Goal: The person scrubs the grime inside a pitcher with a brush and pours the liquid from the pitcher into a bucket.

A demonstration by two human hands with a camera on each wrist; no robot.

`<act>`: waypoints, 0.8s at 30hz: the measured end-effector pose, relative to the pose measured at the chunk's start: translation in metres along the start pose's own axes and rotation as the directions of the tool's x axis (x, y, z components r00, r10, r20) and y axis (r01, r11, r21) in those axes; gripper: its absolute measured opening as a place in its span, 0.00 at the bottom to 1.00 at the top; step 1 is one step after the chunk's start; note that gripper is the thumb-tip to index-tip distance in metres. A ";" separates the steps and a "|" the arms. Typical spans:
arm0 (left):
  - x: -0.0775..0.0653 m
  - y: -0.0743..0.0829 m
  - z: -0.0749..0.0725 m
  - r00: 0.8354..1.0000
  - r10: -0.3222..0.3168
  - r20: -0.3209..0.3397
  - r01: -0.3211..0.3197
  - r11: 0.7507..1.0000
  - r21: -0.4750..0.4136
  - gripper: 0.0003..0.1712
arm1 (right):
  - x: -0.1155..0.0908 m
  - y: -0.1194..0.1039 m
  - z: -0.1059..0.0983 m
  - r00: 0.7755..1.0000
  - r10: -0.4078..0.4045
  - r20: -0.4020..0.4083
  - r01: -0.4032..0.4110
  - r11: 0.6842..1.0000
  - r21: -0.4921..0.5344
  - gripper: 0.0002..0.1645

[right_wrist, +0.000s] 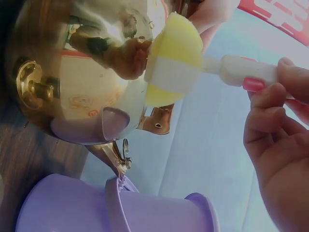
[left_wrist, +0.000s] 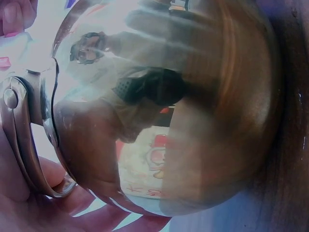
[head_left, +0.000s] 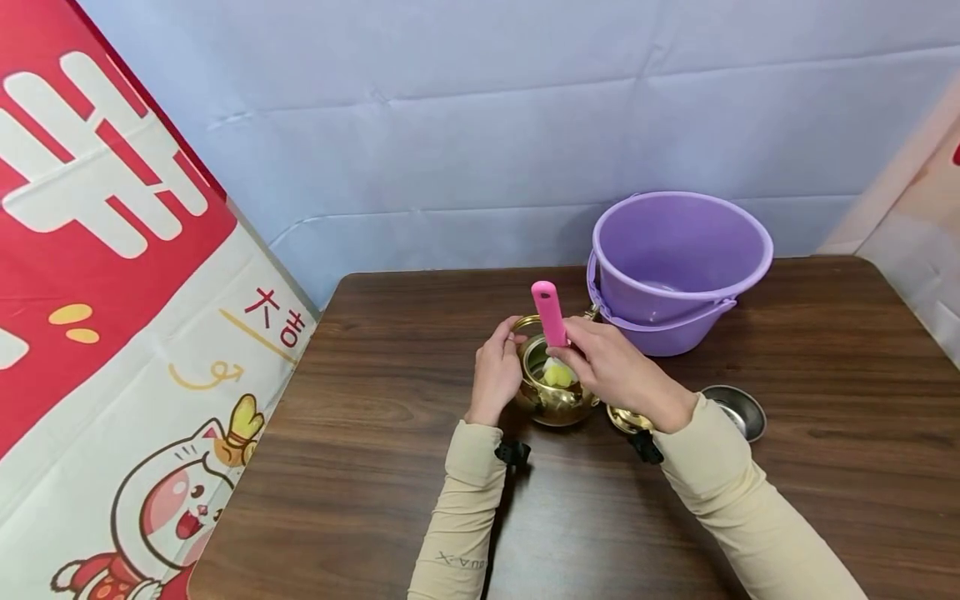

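A shiny gold-coloured kettle (head_left: 551, 408) stands on the table with its round mouth uncovered. My left hand (head_left: 497, 379) grips it at the left side, fingers by the metal handle (left_wrist: 25, 145) and against the body. In my right hand (head_left: 615, 358) is a sponge brush (head_left: 548, 312), pinched by its pink and white handle, which points up. Its yellow and white sponge head (right_wrist: 175, 63) is at the kettle's mouth in the right wrist view, overlapping the rim. The spout (right_wrist: 112, 157) points toward the bucket.
A purple bucket (head_left: 675, 321) with its handle hanging down stands at the back right, close behind the kettle. Partly under my right wrist lies a gold-coloured lid (head_left: 628, 418). A small metal bowl (head_left: 742, 410) sits further right on the brown wooden table (head_left: 375, 400).
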State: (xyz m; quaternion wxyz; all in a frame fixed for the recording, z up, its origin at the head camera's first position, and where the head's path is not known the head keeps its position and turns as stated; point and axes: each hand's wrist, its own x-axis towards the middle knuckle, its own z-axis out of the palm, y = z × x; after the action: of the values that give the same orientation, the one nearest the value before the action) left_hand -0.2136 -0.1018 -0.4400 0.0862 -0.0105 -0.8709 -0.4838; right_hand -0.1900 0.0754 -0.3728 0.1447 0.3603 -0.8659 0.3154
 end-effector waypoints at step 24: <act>0.016 0.017 0.012 1.000 0.015 -0.021 -0.014 0.998 0.056 0.23 | 0.004 0.030 -0.010 0.981 -0.181 -0.075 0.174 0.980 -0.091 0.08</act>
State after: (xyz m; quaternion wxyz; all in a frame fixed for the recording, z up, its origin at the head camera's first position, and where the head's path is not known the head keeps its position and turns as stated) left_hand -0.2288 -0.0840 -0.4293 0.0991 -0.0093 -0.8829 -0.4589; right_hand -0.2136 0.0962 -0.3767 0.2230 0.4165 -0.8359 0.2792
